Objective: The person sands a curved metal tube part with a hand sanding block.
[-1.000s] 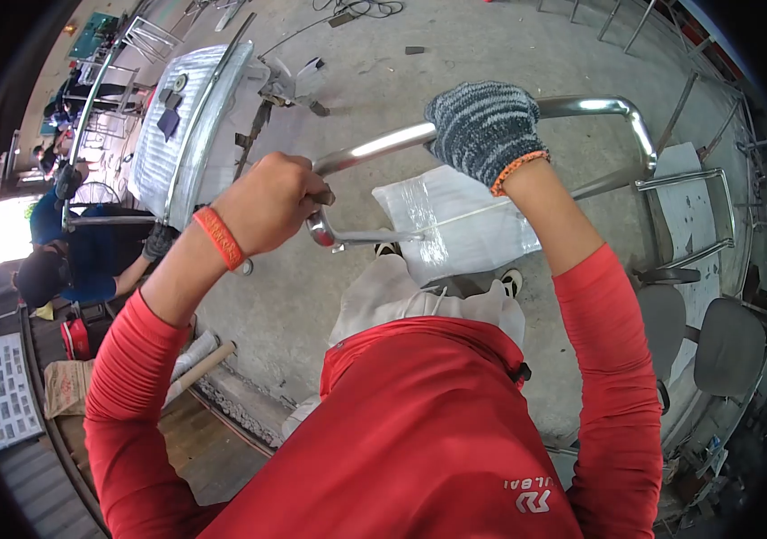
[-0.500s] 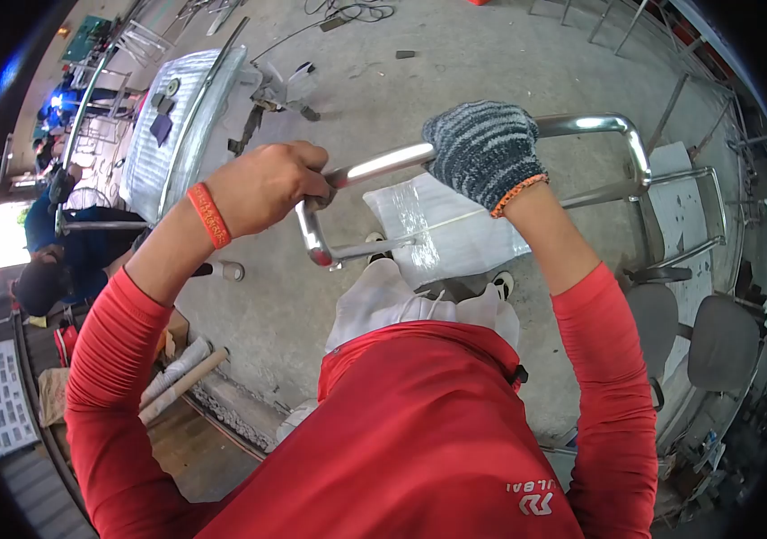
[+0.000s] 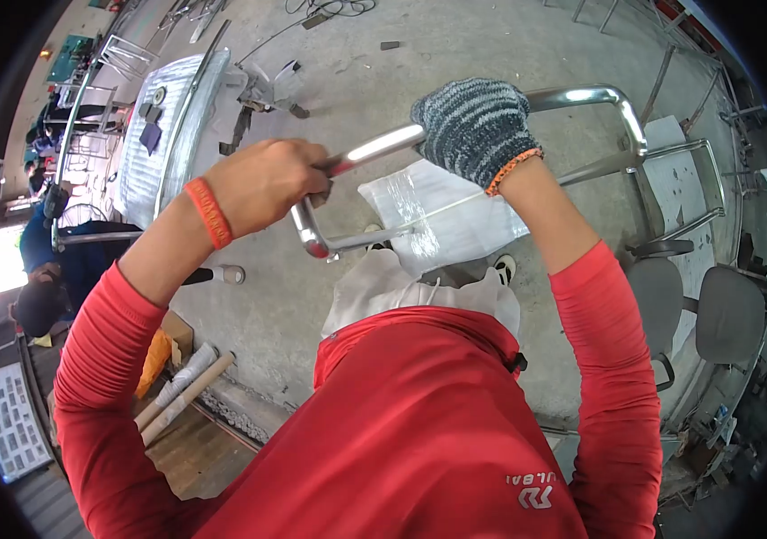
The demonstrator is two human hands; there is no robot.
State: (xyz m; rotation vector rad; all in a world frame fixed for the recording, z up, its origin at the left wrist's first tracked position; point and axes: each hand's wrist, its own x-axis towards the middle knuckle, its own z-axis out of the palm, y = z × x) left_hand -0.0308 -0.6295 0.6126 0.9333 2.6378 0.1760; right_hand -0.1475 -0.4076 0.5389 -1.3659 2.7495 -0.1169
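Observation:
A shiny bent metal tube frame is held up in front of me, with rounded corners at both ends. My left hand is bare, with an orange wristband, and closes on the tube near its left bend. Farther right, my right hand wears a grey striped knit glove with orange trim and wraps around the same top tube. Below the frame, a white pad in clear plastic lies on the floor by my shoes. Lower tubes of the frame cross over the pad in this view.
A plastic-wrapped panel carrying small items stands at upper left. Near it, a person in dark clothes bends down by a metal frame. Grey chairs stand at right. Rolled tubes lie at lower left, and a cable lies on the floor ahead.
The view has shifted slightly, and the frame sits a little higher and farther left in it. Both hands keep their hold on the tube.

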